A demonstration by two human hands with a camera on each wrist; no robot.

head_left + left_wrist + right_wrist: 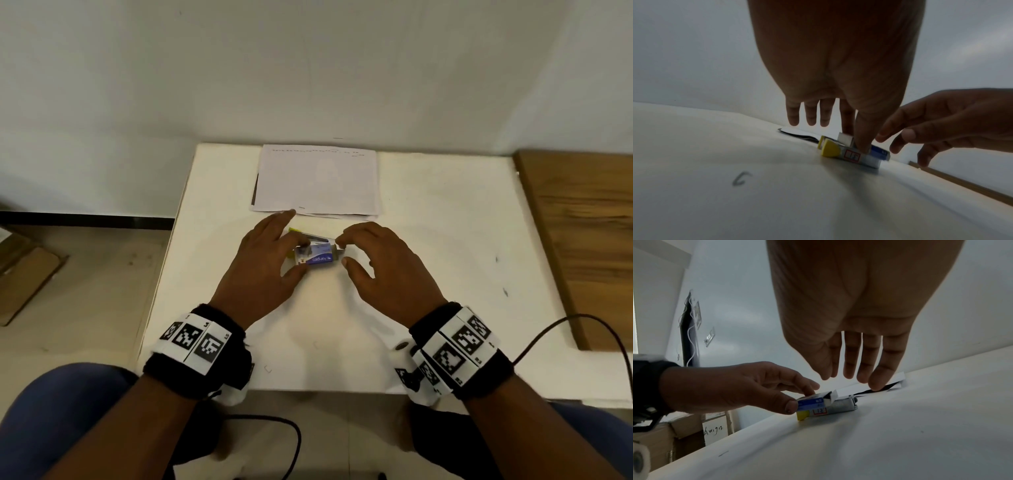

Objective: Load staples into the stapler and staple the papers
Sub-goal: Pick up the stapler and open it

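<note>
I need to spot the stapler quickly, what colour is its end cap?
Yellow: the stapler has a yellow cap on a silver body, clearest in the left wrist view.

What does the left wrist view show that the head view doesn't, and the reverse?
Only the left wrist view shows the loose bent staple lying on the table and the stapler's yellow end close up. Only the head view shows the whole top sheet of the papers and the wooden board. Both show the left hand pinching the blue staple box and the right hand beside it.
</note>
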